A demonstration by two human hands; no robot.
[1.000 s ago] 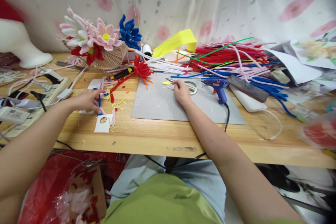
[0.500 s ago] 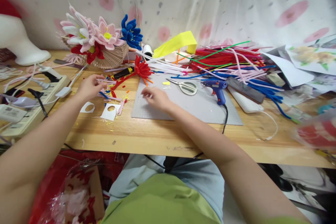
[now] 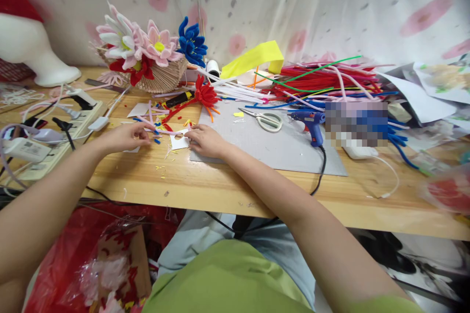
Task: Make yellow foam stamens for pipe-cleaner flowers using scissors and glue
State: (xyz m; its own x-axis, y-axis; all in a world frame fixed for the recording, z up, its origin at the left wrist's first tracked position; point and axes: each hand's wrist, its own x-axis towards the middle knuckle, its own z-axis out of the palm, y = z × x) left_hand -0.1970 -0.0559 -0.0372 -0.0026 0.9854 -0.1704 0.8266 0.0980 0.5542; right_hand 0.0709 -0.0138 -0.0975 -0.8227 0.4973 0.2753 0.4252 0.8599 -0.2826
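My left hand point(image 3: 127, 138) is low over the table among the scraps, its fingers loosely bent and apart. Short pink pipe cleaner pieces point(image 3: 146, 120) lie at its fingertips, and a white paper scrap point(image 3: 132, 149) is partly hidden beneath it. My right hand point(image 3: 207, 142) rests at the left edge of the grey mat, fingers spread and bent down. Its fingertips touch or nearly touch a white paper square with a round hole point(image 3: 178, 142). Behind the hands lies a red pipe cleaner flower point(image 3: 204, 92) with its stem pointing left.
On the grey mat point(image 3: 235, 149) lie scissors point(image 3: 270, 121) and a blue glue gun point(image 3: 312, 127). Bundled pipe cleaners point(image 3: 323, 78) fill the back right. A flower basket point(image 3: 161, 78) stands behind; a power strip point(image 3: 51, 156) with cables is at left.
My right hand has moved left and down from over the mat to the holed paper. My left hand has lowered toward the scraps. The view has shifted slightly.
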